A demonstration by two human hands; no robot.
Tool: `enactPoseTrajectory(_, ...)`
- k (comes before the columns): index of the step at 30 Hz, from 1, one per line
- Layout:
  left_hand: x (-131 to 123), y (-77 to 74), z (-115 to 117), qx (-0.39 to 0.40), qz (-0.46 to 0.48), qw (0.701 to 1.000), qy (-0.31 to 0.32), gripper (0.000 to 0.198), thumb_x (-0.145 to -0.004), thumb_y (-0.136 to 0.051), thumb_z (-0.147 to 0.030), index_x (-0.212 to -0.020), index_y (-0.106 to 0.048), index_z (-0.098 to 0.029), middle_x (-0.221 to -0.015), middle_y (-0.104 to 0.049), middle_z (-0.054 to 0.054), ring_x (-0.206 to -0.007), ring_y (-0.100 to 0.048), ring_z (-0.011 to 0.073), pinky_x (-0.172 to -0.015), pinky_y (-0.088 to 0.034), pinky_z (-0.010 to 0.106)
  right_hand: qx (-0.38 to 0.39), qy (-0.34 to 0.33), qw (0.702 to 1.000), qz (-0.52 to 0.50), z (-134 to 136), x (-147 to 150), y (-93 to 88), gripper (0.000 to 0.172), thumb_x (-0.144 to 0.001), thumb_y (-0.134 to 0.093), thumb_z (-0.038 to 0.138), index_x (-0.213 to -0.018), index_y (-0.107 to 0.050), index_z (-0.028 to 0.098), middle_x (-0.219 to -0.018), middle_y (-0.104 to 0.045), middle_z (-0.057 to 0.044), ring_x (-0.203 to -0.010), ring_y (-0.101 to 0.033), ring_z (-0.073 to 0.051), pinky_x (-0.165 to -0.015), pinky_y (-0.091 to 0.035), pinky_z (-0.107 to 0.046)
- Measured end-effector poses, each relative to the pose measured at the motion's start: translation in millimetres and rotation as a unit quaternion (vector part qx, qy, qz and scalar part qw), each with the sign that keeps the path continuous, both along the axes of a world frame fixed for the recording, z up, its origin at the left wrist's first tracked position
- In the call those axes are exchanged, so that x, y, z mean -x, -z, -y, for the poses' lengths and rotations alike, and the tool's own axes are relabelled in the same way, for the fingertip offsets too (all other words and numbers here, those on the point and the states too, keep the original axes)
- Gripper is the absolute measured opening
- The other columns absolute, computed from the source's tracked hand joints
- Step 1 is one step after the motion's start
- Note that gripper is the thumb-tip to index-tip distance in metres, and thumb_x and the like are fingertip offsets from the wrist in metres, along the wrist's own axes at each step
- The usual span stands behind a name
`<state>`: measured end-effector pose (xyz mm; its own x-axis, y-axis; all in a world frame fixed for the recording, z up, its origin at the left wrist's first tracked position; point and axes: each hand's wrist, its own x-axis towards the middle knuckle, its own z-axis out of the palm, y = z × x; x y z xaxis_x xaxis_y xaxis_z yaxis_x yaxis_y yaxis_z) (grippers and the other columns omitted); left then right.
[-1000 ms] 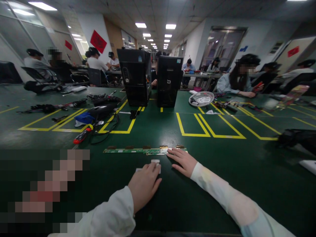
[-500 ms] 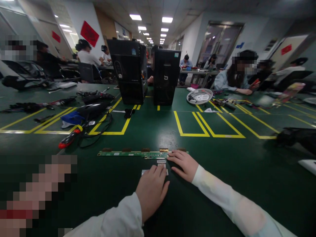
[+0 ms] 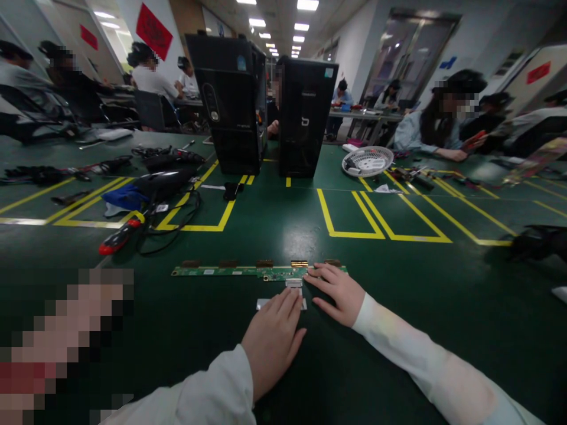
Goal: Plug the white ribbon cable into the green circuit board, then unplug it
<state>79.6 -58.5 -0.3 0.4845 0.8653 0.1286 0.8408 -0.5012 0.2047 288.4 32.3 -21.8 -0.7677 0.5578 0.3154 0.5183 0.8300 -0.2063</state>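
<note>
Hands (image 3: 275,333) (image 3: 340,293) by board (image 3: 280,274), laden basket (image 3: 371,172) beyond

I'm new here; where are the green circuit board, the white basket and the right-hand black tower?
Green circuit board (image 3: 239,271): head view, middle of its uncovered stretch.
White basket (image 3: 370,173): head view, near wall.
Right-hand black tower (image 3: 306,121): head view, middle of its front.

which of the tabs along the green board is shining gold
The fourth tab from the left on the green board, just left of the right hand; it gleams gold, while the others look dull brown.
</note>
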Motion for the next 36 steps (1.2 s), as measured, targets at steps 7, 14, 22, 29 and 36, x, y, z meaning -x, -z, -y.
enactPoseTrajectory(7,-0.3,1.3,1.4,-0.010,-0.014,1.000,-0.003,0.044,-0.090,-0.047,-0.028,-0.130,-0.049,-0.008,-0.137,-0.051,0.016,-0.127,-0.047,0.0277,-0.102,-0.042,0.043,-0.001,0.006,1.000,-0.005,2.3,1.1,1.8,0.046,-0.088,-0.049,0.032,-0.130,-0.051,0.016,-0.125,-0.055,-0.013,-0.121,-0.043,-0.027,-0.100,-0.041,-0.050)
enactPoseTrajectory(14,-1.3,0.1,0.7,-0.012,-0.027,1.000,-0.010,0.045,-0.091,-0.045,-0.030,-0.131,-0.050,-0.010,-0.138,-0.051,0.012,-0.128,-0.046,0.0267,-0.103,-0.042,0.042,-0.008,0.008,1.000,-0.006,3.8,2.1,1.1,0.046,-0.087,-0.050,0.032,-0.129,-0.052,0.014,-0.125,-0.055,-0.014,-0.120,-0.043,-0.027,-0.101,-0.040,-0.050)
enactPoseTrajectory(22,-2.7,1.1,2.8,-0.014,-0.024,0.999,-0.029,0.046,-0.091,-0.045,-0.031,-0.132,-0.049,-0.012,-0.139,-0.051,0.010,-0.128,-0.045,0.0296,-0.102,-0.042,0.045,-0.004,0.012,1.000,0.003,4.7,1.5,-0.9,0.046,-0.087,-0.049,0.032,-0.130,-0.051,0.014,-0.126,-0.054,-0.013,-0.120,-0.043,-0.028,-0.100,-0.040,-0.050)
enactPoseTrajectory(29,-2.0,2.5,2.0,-0.006,-0.011,1.000,-0.015,0.046,-0.091,-0.045,-0.031,-0.132,-0.049,-0.011,-0.140,-0.049,0.010,-0.131,-0.041,0.0291,-0.106,-0.039,0.044,-0.002,0.013,1.000,-0.003,4.8,2.1,-0.4,0.045,-0.088,-0.048,0.032,-0.129,-0.051,0.015,-0.126,-0.054,-0.013,-0.121,-0.043,-0.028,-0.101,-0.040,-0.051)
enactPoseTrajectory(36,-4.0,5.4,1.7,-0.007,-0.010,1.000,-0.021,0.045,-0.091,-0.046,-0.030,-0.132,-0.049,-0.012,-0.141,-0.048,0.013,-0.132,-0.040,0.0295,-0.105,-0.039,0.046,0.000,0.008,1.000,0.000,3.4,1.2,2.5,0.047,-0.087,-0.050,0.032,-0.131,-0.050,0.016,-0.126,-0.054,-0.014,-0.121,-0.043,-0.028,-0.102,-0.038,-0.051)
